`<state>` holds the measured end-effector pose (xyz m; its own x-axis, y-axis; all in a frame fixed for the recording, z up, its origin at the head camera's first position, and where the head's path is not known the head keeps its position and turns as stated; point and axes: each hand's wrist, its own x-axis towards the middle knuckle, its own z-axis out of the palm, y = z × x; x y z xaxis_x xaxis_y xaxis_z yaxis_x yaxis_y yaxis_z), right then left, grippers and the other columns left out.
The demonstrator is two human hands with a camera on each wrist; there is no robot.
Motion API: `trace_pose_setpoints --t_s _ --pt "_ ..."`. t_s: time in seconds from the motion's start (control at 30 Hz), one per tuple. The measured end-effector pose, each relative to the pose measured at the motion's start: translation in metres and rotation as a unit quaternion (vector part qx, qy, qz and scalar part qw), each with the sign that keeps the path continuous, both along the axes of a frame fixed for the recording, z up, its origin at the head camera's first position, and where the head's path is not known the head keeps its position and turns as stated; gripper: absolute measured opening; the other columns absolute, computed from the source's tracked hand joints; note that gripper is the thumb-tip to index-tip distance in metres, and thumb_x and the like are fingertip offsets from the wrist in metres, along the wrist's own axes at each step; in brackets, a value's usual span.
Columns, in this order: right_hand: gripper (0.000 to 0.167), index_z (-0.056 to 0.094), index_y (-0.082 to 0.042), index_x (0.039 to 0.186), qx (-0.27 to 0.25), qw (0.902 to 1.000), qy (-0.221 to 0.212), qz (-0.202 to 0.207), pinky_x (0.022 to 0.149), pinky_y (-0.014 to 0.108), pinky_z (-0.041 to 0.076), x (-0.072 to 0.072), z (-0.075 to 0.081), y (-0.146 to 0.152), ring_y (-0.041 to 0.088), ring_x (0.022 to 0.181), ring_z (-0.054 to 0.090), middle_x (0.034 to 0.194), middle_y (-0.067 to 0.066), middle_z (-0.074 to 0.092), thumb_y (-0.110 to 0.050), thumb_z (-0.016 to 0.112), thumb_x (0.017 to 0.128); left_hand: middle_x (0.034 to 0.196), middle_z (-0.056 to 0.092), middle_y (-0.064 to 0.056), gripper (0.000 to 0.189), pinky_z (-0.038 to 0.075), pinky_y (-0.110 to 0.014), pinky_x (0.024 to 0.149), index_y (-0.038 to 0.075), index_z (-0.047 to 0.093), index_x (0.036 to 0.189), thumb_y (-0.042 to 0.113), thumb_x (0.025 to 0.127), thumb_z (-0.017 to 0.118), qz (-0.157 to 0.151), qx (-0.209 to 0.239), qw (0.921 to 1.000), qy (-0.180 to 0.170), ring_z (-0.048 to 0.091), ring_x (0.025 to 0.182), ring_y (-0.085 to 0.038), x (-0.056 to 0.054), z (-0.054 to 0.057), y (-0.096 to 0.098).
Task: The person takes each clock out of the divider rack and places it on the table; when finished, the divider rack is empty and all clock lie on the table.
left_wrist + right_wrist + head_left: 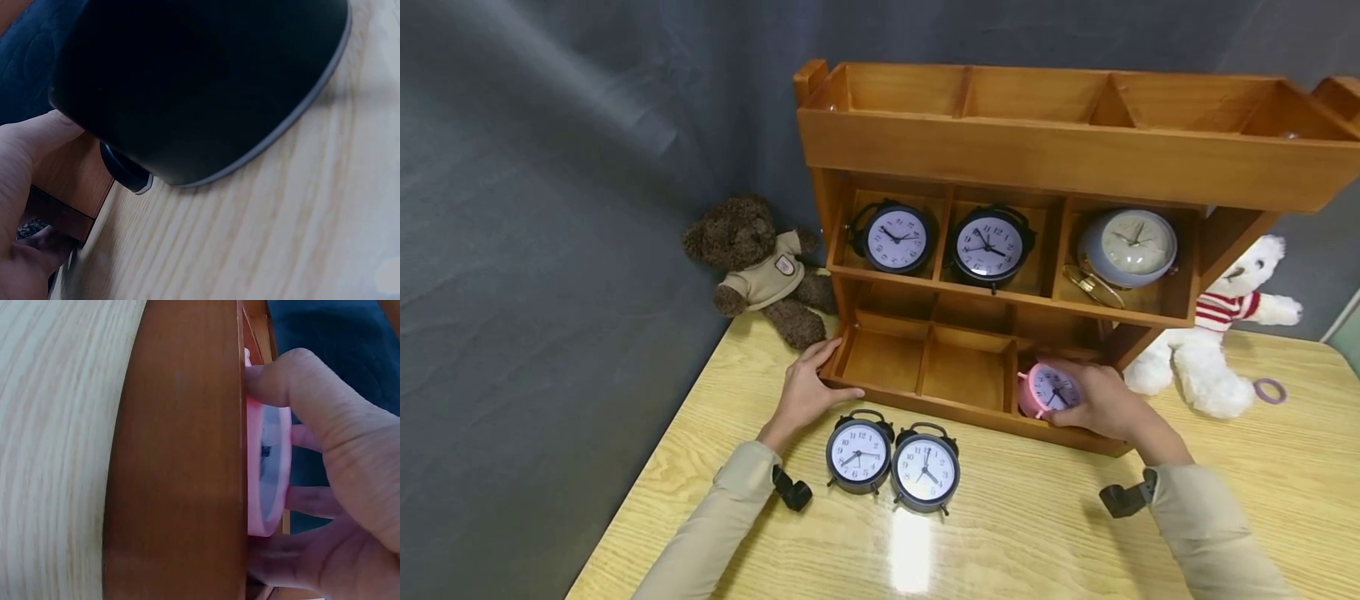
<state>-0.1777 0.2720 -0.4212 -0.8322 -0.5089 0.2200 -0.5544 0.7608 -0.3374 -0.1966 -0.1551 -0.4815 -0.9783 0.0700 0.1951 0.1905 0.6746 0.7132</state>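
Head view: only here do you see the tabletop (pixel 1022 533) broadly, the wooden shelf (pixel 1045 150) as a whole and the white bear (pixel 1201 367), partly hidden behind the shelf's right end. Your left hand (pixel 805 387) has thumb and fingers clamped on the shelf's lower left corner; the left wrist view shows a dark clock (pixel 200 81) up close, cut off at the top, its dial out of sight. Your right hand (pixel 1101 400) has its fingers clamped on the pink clock (pixel 1051 390) in the lower right compartment. The right wrist view shows more fingers around its rim, but the shelf's front hides its lower part.
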Motion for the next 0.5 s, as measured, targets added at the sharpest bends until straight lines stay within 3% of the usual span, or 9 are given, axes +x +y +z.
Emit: trace_pose_setpoints --t_s 0.13,0.3,0.5 --pt "0.076 0.059 0.003 0.122 -0.017 0.9994 0.029 -0.007 0.069 0.039 0.050 0.004 0.005 0.002 0.026 0.082 0.062 0.103 0.019 0.069 -0.019 0.090 0.056 0.146 0.047 -0.016 0.093 0.033 -0.060 0.109 0.018 0.051 0.141 0.037 0.060 0.092 -0.003 -0.002 1.0000 -0.003 0.045 0.132 -0.040 -0.001 -0.001 0.000" --pt "0.077 0.060 0.002 0.121 -0.032 0.9974 0.065 -0.005 0.067 0.036 0.049 0.012 0.023 0.003 0.024 0.081 0.062 0.102 0.018 0.069 -0.016 0.090 0.052 0.147 0.045 -0.016 0.093 0.029 -0.062 0.110 0.018 0.051 0.142 0.037 0.060 0.092 -0.001 -0.004 0.9999 -0.014 0.044 0.133 -0.040 -0.001 0.000 0.000" --pt "0.084 0.061 -0.006 0.126 -0.022 0.9973 0.069 0.015 0.069 0.032 0.051 0.031 0.049 -0.008 0.020 0.088 0.061 0.113 0.012 0.065 -0.015 0.088 0.047 0.147 0.045 -0.016 0.094 0.029 -0.062 0.110 0.017 0.050 0.142 0.038 0.060 0.092 0.001 -0.008 0.9998 -0.019 0.044 0.134 -0.040 -0.002 0.002 0.000"
